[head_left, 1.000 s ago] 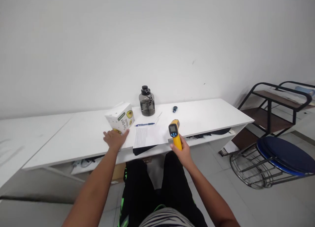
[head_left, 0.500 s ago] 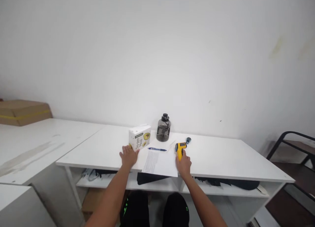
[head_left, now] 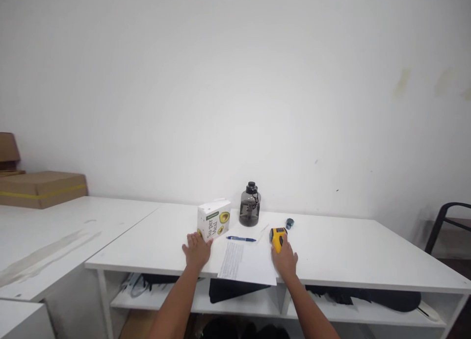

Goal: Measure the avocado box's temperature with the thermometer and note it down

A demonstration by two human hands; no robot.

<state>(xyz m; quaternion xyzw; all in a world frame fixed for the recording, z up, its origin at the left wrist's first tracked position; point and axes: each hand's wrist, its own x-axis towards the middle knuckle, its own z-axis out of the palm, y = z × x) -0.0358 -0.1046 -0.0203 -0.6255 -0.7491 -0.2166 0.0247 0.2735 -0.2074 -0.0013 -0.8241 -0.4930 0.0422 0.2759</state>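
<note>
My left hand (head_left: 197, 252) lies at the near left corner of a white "Super Meal" box (head_left: 215, 221) with avocado pictures. Its fingers are spread, with the thumb by the box's front and the other fingertips at its left side. In my right hand (head_left: 285, 258) is a yellow and black infrared thermometer (head_left: 277, 240), low over the tabletop or on it. Between the hands, a printed sheet of paper (head_left: 252, 263) hangs slightly over the table's front edge. A blue pen (head_left: 241, 239) rests just behind the sheet.
A dark translucent water jug (head_left: 250, 206) stands near the wall. Behind the thermometer sits a small blue-black object (head_left: 289, 223), perhaps a watch. Cardboard boxes (head_left: 55, 187) are at far left, a black-framed chair (head_left: 443, 226) at far right. Under the white tabletop (head_left: 349, 250), a shelf holds dark items.
My view has tilted upward, so everything sits lower in the picture. The thermometer looks lower and more foreshortened in my right hand. My left hand keeps its place at the box.
</note>
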